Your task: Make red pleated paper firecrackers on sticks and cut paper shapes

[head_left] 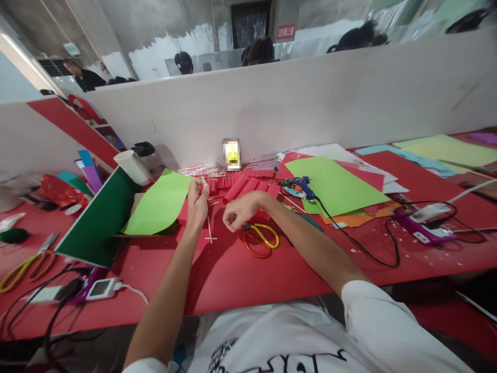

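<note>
My left hand (198, 201) is closed in a pinch over red paper, left of the middle of the table; what its fingers hold is too small to make out. My right hand (241, 211) is curled just to its right, fingers bent down, and anything in them is hidden. Scissors with yellow and red handles (264, 236) lie beside and below my right hand. Between the hands, a small cross of thin sticks (210, 238) lies on the table. Rolled red paper (245, 187) sits behind my right hand.
A blue glue gun (303, 187) rests near light green paper (337, 189) at the right, its cord trailing to a purple power strip (427, 230). A dark green board (103, 223) leans at the left, near more scissors (29, 267). A white partition (295, 103) runs behind.
</note>
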Demonstrator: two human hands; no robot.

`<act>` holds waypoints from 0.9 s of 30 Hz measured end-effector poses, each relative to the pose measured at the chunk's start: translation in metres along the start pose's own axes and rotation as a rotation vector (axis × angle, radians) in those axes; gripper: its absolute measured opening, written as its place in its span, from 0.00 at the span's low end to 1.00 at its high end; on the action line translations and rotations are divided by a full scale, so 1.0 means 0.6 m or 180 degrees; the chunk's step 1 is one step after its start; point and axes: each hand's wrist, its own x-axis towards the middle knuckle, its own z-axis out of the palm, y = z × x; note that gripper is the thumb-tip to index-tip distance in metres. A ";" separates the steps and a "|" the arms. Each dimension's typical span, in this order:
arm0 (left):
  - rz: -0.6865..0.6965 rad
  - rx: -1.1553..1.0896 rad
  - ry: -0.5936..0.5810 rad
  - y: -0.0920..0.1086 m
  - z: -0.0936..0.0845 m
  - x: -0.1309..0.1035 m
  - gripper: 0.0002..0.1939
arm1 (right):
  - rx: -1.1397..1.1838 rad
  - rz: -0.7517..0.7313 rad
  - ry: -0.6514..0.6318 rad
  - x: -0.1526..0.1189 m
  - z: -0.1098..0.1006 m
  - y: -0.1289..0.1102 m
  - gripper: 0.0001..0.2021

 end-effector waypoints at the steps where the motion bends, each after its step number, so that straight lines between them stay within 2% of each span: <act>1: -0.0049 -0.0203 -0.0007 0.000 -0.002 0.003 0.15 | -0.0060 0.0041 -0.0053 0.001 0.004 -0.006 0.03; 5: -0.0133 -0.0736 -0.0064 -0.002 0.000 0.007 0.13 | -0.0488 0.0027 0.0410 -0.004 0.011 -0.024 0.17; 8: -0.0334 -0.0925 -0.0138 -0.002 0.004 0.004 0.10 | -0.0583 0.0017 0.0504 -0.018 0.004 -0.028 0.21; 10: -0.0455 -0.0990 -0.0194 0.001 0.005 0.002 0.08 | -0.0626 0.0011 0.0754 -0.030 -0.003 -0.025 0.19; 15: -0.0460 -0.0913 -0.0252 0.008 0.007 0.003 0.10 | -0.0487 -0.0044 0.1906 -0.049 -0.022 -0.002 0.04; 17: -0.0480 -0.0885 -0.0258 0.007 0.008 0.003 0.10 | -0.0332 -0.0162 0.2208 -0.052 -0.028 0.008 0.02; 22: -0.0434 -0.0761 -0.0381 0.006 0.011 0.001 0.10 | 0.0078 -0.0401 0.2457 -0.048 -0.028 0.014 0.07; 27: -0.0437 -0.0708 -0.0443 0.009 0.014 -0.003 0.12 | 0.0063 -0.0414 0.2762 -0.032 -0.025 0.012 0.07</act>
